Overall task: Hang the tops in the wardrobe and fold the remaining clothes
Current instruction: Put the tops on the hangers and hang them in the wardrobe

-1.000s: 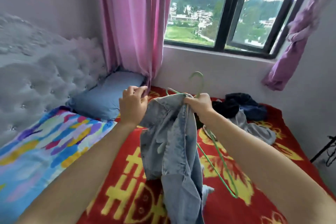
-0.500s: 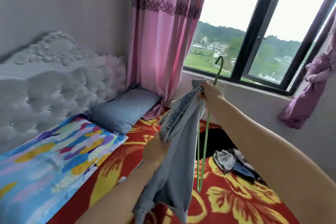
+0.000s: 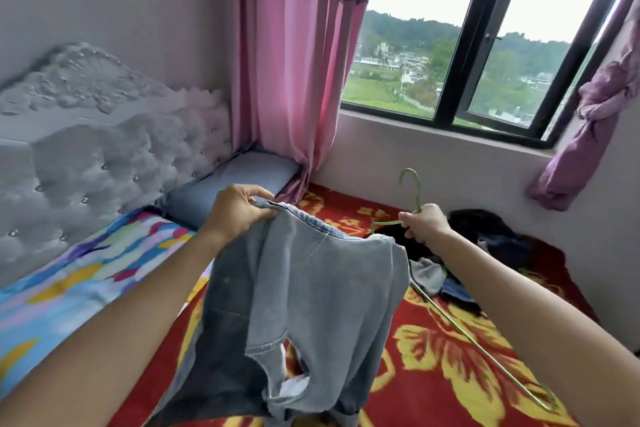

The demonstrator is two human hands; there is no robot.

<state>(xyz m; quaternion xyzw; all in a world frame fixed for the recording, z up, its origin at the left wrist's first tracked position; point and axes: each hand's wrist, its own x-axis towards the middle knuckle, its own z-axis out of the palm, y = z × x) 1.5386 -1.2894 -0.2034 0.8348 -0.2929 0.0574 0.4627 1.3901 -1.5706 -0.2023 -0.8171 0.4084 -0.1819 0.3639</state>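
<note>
A pale grey-blue denim top (image 3: 311, 302) hangs in the air over the bed, spread between my hands. My left hand (image 3: 237, 210) pinches its upper edge at the left. My right hand (image 3: 424, 224) grips a thin green wire hanger (image 3: 412, 191) just under the hook, and the denim's right corner drapes over the hanger's near arm. The hanger's long lower bar (image 3: 485, 347) slants down to the right, bare of cloth. A heap of dark and grey clothes (image 3: 485, 246) lies on the bed behind my right forearm.
Under the clothes lies a red blanket with yellow flowers (image 3: 450, 364). To the left are a multicoloured pillow (image 3: 69, 288), a blue pillow (image 3: 235, 180) and a tufted grey headboard (image 3: 104, 149). Pink curtain (image 3: 294, 80) and window (image 3: 467, 45) stand ahead; a knotted purple curtain (image 3: 588, 121) hangs right.
My right hand has come down with the hanger from window height. My left hand rose to the denim's top edge, and the top now spreads wide between both hands instead of hanging bunched.
</note>
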